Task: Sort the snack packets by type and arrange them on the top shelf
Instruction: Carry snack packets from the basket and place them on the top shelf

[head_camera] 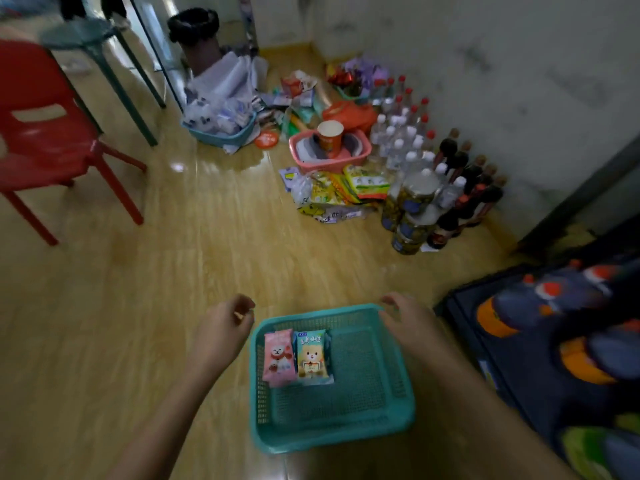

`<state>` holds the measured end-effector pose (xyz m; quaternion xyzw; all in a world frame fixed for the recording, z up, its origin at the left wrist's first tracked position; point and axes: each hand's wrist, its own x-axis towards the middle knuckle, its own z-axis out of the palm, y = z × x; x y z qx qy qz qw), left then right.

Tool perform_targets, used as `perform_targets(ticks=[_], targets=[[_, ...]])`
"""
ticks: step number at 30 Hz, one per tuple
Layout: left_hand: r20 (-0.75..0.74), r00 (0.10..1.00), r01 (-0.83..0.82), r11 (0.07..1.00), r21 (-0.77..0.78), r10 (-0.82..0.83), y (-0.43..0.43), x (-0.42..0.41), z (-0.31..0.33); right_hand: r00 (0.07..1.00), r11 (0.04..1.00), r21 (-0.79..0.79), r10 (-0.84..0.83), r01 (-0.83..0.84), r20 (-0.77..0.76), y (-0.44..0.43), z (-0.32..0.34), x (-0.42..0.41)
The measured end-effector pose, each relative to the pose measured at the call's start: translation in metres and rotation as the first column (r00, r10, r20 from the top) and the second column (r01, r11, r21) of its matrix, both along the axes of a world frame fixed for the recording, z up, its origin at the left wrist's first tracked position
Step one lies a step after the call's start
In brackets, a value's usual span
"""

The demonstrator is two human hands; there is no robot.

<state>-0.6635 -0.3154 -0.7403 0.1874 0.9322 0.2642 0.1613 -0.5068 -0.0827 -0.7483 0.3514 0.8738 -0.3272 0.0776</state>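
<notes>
A teal plastic basket [367, 427] sits on the wooden floor in front of me. Two snack packets lie flat in its far left corner: a pink one [278, 356] and, touching it on the right, a yellow one [312, 355]. My left hand [227, 327] hovers just left of the basket's far corner, fingers curled and empty. My right hand [407, 317] is over the basket's far right rim, fingers spread, holding nothing. More snack packets [341, 190] lie in a loose pile on the floor farther off.
A dark shelf [467, 337] with soda bottles [554, 299] stands at the right. Water bottles, dark bottles and jars [415, 199] cluster by the wall. A pink basket [329, 157], a blue basket [221, 133], a red chair [45, 140] and a green stool [86, 36] stand beyond.
</notes>
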Motion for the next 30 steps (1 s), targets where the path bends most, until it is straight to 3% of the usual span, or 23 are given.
perform_targets(ticks=[7, 12, 17, 20, 26, 30], targets=[[-0.155, 0.967, 0.202, 0.979, -0.011, -0.202, 0.014, 0.036, 0.334, 0.966, 0.95, 0.201, -0.214, 0.24, -0.144, 0.024, 0.335, 0.122], [-0.248, 0.934, 0.284, 0.956, 0.071, -0.259, 0.012, 0.081, 0.482, 0.908, 0.885, 0.217, -0.379, 0.412, -0.18, -0.009, 0.482, 0.212], [-0.282, 0.863, 0.451, 0.89, 0.06, -0.418, 0.015, 0.118, 0.54, 0.826, 0.789, 0.253, -0.509, 0.56, -0.242, -0.066, 0.554, 0.287], [-0.346, 0.765, 0.591, 0.805, 0.045, -0.543, 0.029, 0.14, 0.559, 0.732, 0.679, 0.276, -0.614, 0.68, -0.294, -0.108, 0.576, 0.33], [-0.442, 0.454, 0.861, 0.509, -0.005, -0.774, 0.066, 0.225, 0.607, 0.483, 0.38, 0.337, -0.818, 0.861, -0.311, -0.206, 0.606, 0.421], [-0.455, 0.224, 0.97, 0.241, 0.021, -0.862, 0.071, 0.313, 0.622, 0.252, 0.125, 0.345, -0.902, 0.93, -0.352, -0.283, 0.614, 0.482]])
